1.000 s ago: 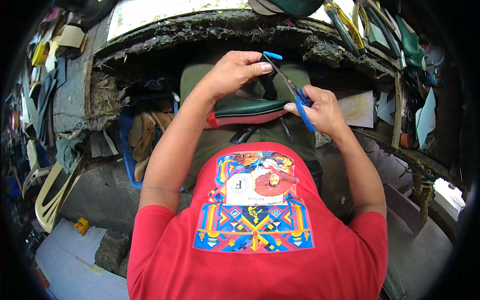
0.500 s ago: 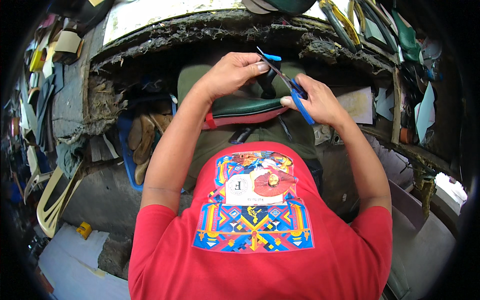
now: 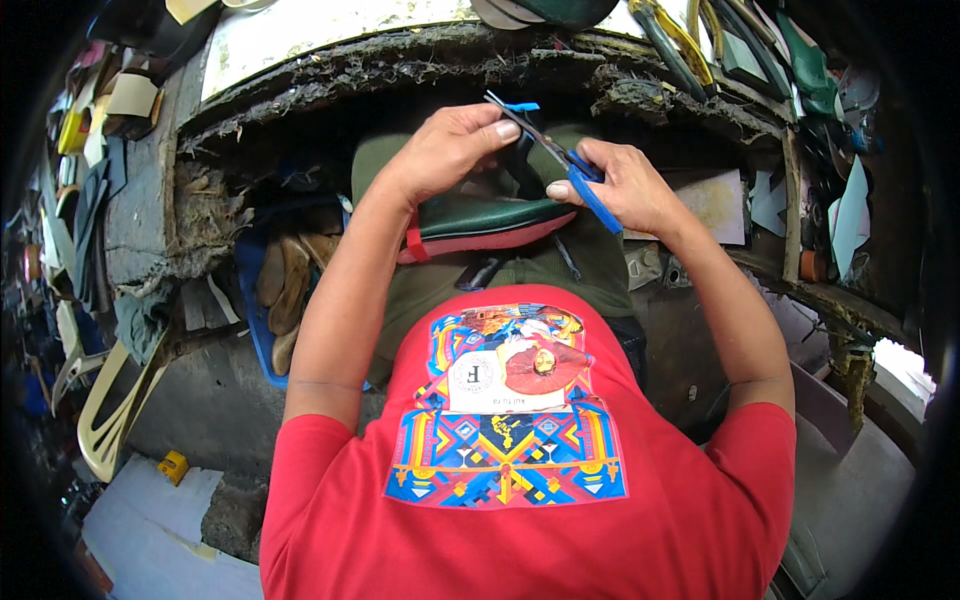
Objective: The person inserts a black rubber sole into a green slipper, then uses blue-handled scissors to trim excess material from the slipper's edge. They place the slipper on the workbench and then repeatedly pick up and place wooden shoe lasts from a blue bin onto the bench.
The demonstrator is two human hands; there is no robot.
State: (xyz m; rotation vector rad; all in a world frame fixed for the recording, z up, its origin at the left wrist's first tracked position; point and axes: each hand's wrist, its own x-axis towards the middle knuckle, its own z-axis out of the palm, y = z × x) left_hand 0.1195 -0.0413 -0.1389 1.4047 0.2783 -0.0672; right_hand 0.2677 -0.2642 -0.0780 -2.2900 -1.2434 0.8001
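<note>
My right hand (image 3: 628,185) is wrapped round the handles of blue-handled scissors (image 3: 592,200). Their blades point up and left, reaching the fingertips of my left hand (image 3: 455,150). Thumb and forefinger of that hand are pinched together at a small blue strip (image 3: 522,106), which sticks out beside the blade tips. Whether the blades touch the strip is hard to tell. Below both hands, a dark green shoe (image 3: 490,226) with a pinkish-red sole lies across my lap. A red band (image 3: 414,238) crosses its left end. Part of the shoe is hidden behind my left hand.
A ragged wooden bench edge (image 3: 400,72) runs beyond my hands. Pliers-like tools with yellow and black handles (image 3: 672,45) lie at its far right. On the left, a blue bin (image 3: 262,345) holds brown shoe forms (image 3: 290,290). Scraps crowd both sides.
Both hands have shifted slightly left, with the scissors and blue strip moving along. The green shoe on my lap has tilted and slid a little left.
</note>
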